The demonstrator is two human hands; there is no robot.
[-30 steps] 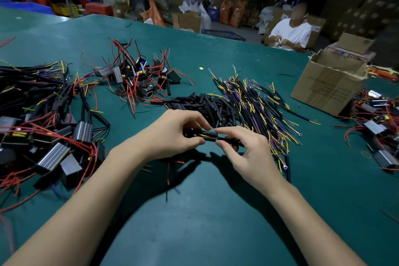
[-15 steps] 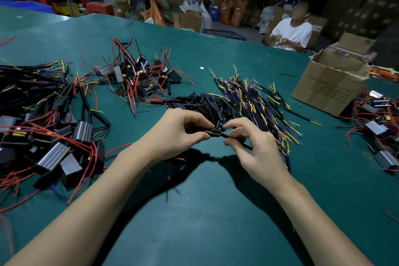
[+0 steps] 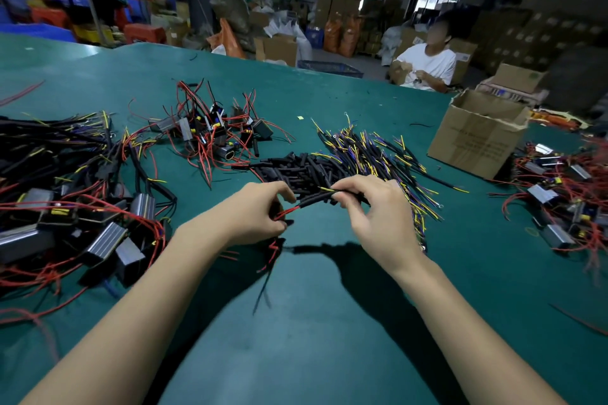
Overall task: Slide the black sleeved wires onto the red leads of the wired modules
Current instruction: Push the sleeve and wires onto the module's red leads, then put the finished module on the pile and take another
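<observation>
The left hand pinches a thin red lead between thumb and fingertips, and the right hand grips a black sleeved wire with yellow strands poking from its far end; the two hands sit close together but no longer knuckle to knuckle. Half a second ago the sleeve's mouth lay hidden between the fingers, whereas now a short bare stretch of red shows at the sleeve's left end, so the lead looks started into the sleeve and, by this judgement, the slide is under way rather than finished (the module on this lead is hidden behind the left hand). At twelve o'clock from the hands lies the loose heap of black sleeved wires with yellow and purple ends, just beyond the fingers. At nine o'clock sits a pile of grey ribbed modules tangled in red leads, and at three o'clock a second such pile, both well apart. The brown cardboard box stands at two o'clock. The green table mat lies bare toward six o'clock between the forearms, the freest room for drawing the wire through.
</observation>
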